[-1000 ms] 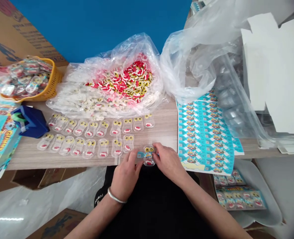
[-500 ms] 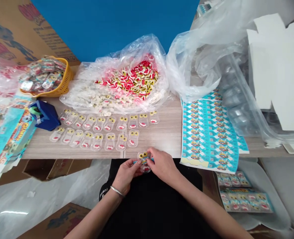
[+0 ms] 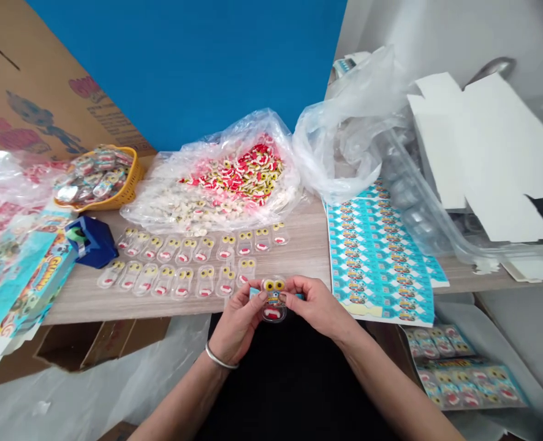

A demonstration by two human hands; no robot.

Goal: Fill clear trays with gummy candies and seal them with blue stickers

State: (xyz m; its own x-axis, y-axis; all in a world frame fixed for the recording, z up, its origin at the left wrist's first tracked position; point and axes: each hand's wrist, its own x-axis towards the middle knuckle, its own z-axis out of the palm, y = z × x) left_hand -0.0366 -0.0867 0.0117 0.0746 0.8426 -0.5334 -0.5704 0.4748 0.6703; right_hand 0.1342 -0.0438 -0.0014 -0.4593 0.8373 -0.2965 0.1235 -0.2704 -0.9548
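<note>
two hands [image 3: 235,321] [image 3: 316,306] partly hide label [image 3: 273,298] on pack [image 3: 273,313]

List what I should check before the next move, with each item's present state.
1. Left hand gripping the pack: ok.
2. Right hand gripping it too: ok.
3. Yellow eyes above, red mouth below: ok.
4. Label across the pack's middle: ok.
5. Label ends folded flat: not ok, they stick out at both sides.
6. Label stuck fast: cannot tell, the back is hidden.
</note>
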